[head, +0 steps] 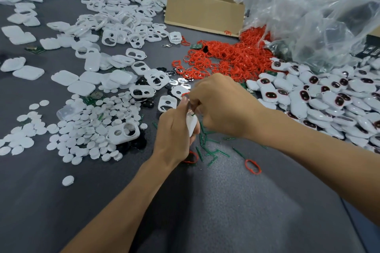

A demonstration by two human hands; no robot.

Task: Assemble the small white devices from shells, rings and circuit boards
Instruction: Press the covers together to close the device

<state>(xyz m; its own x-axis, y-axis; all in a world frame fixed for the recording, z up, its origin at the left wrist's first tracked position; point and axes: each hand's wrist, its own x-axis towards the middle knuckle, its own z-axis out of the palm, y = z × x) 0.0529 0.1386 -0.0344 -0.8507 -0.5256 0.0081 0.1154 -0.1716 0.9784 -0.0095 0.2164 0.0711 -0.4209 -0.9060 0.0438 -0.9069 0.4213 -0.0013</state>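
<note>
**Shell in hand, work at its top edge**

Nearest you is the grey table (226, 201), with both hands meeting above it. Your left hand (174, 129) has its fingers curled round a white shell (191, 123), held upright just off the table. Your right hand (222, 104) comes over it with fingers curled and tips pinched at the shell's top edge, where a green sliver shows. What exactly sits between the tips is hidden.

Risks, as judged:
- The work is hidden behind your own knuckles, so a part seated crooked could go unnoticed.
- The grip covers only the shell's lower end, so a hard push from above could twist it out of your hand.
- Anything dropped would land among the green strips (213, 156) beneath your hands and be slow to find.

Surroundings:
- One loose ring (253, 167) lies near your right wrist.
- The ring pile (232, 55) sits beyond your hands, with a box (203, 12) behind it.
- Finished devices (320, 96) are heaped on the right under a plastic bag (318, 12).
- White discs (92, 129) and a board (93, 96) lie to the left, with spare shells (115, 16) further back.

Nothing blocks your reach, but the clutter crowds in close on both sides.
</note>
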